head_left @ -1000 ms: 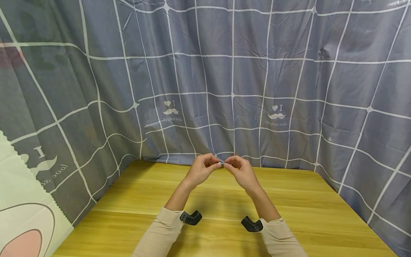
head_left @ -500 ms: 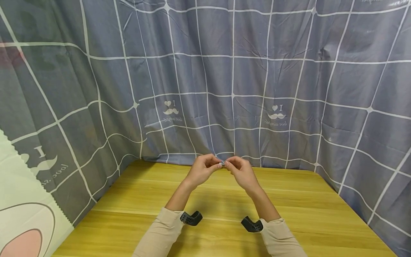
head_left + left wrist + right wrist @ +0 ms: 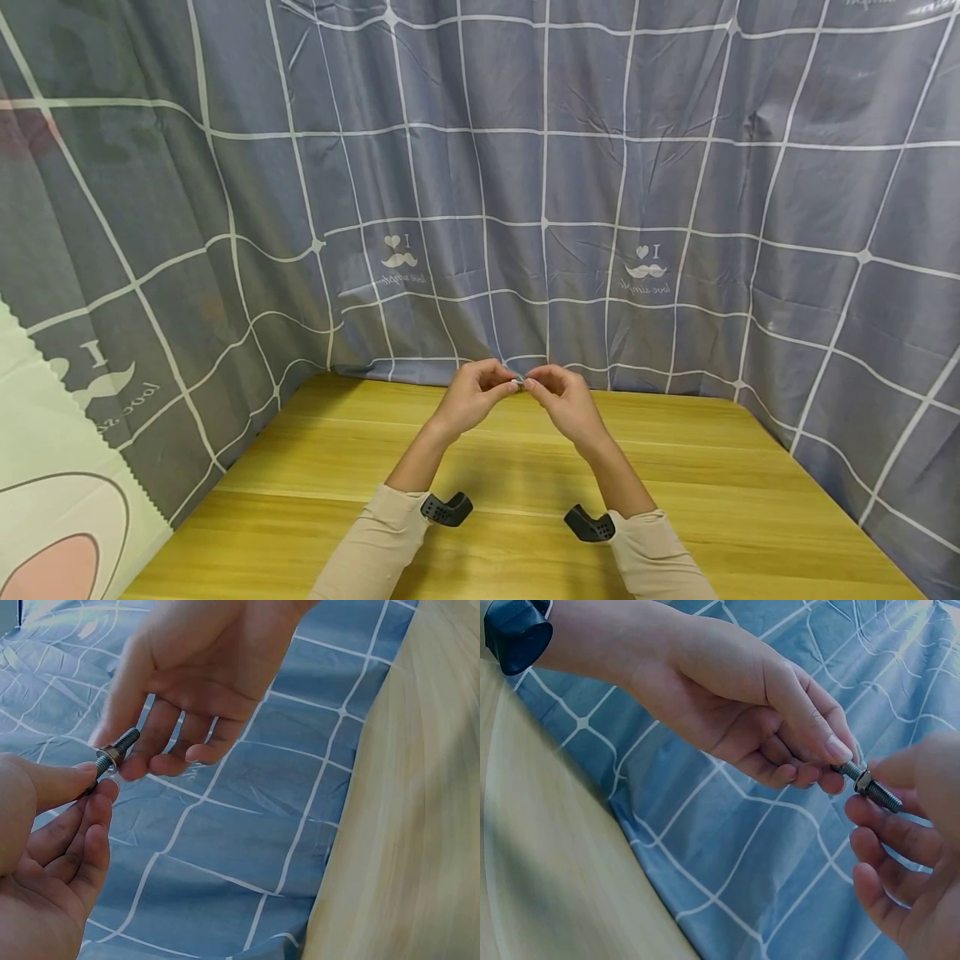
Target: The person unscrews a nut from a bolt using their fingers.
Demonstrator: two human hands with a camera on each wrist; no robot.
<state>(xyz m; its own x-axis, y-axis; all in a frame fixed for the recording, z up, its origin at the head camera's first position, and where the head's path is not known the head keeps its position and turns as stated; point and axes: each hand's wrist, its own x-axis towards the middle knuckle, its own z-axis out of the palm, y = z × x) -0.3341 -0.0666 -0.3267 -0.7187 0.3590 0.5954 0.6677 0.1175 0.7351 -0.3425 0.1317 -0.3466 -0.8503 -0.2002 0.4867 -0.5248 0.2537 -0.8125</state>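
A threaded metal bolt [image 3: 886, 799] is held between the two hands, over the far part of the table. My left hand [image 3: 471, 398] pinches one end between thumb and index finger, which hide that end. Partway along the shank sits a nut [image 3: 863, 781], with a thin ring-shaped edge beside it in the left wrist view. My right hand [image 3: 564, 405] has its thumb and index finger on either side of the bolt, right at the nut. Its other fingers are loosely bent. Past the nut, the bare threads [image 3: 129, 739] point toward the right palm.
A yellow wood-grain table [image 3: 517, 475] lies below the forearms. Grey-blue checked curtain [image 3: 510, 183] encloses the back and sides. A pale green cloth [image 3: 67, 467] hangs at the left. Black wrist mounts [image 3: 447, 508] sit at both cuffs.
Both arms stay where they were. The right fingertips and the bolt have shifted very slightly between the hands; the left hand's pinch looks the same.
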